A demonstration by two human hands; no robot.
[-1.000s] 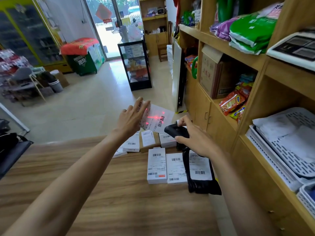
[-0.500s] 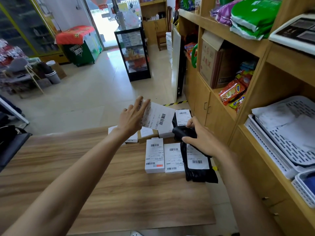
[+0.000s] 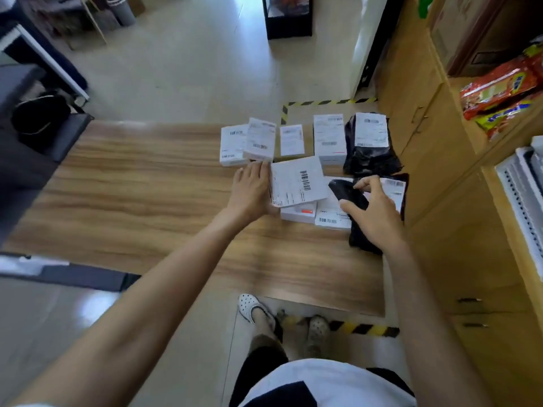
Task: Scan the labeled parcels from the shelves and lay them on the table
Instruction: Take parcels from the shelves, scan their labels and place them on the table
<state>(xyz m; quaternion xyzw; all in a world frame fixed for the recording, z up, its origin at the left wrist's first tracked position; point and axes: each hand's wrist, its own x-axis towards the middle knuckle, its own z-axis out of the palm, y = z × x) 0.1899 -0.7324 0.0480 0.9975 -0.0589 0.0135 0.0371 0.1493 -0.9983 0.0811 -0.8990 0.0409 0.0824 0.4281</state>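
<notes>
A flat white parcel (image 3: 298, 183), its label printed with a black barcode and fine lines of text, is held tilted at centre frame, just over labelled boxes (image 3: 299, 213) lying on the wooden worktop (image 3: 147, 186). Its left edge is gripped by the left hand (image 3: 252, 190), fingers together. A black scanner (image 3: 348, 195) is clasped by the right hand (image 3: 374, 218), fingers curled round it.

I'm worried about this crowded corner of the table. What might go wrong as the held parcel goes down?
The white parcel in the left hand overlaps a boxed parcel, so it may hide that label or slide. The right hand, gripping the scanner, might nudge the near black bag off the table.
</notes>
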